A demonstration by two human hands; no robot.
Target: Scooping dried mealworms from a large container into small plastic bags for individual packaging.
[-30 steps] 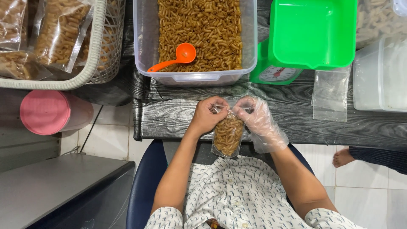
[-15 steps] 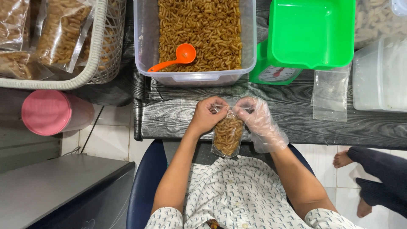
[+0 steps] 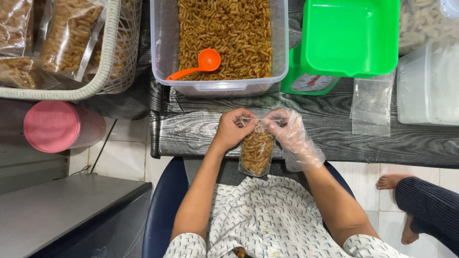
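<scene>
Your left hand (image 3: 233,130), bare, pinches the top left edge of a small clear pouch of brown macaroni (image 3: 256,151). Your right hand (image 3: 290,135), in a thin clear plastic glove, pinches the same top edge just beside it. Both grasp the pouch, which hangs from your fingers over the near edge of the dark wood-grain table (image 3: 201,131). Beyond your grip: a clear tub of macaroni (image 3: 224,28) with an orange scoop (image 3: 198,64). Beyond-right: a green scale (image 3: 346,43); an empty clear bag (image 3: 372,106) lies flat right of your gloved hand.
</scene>
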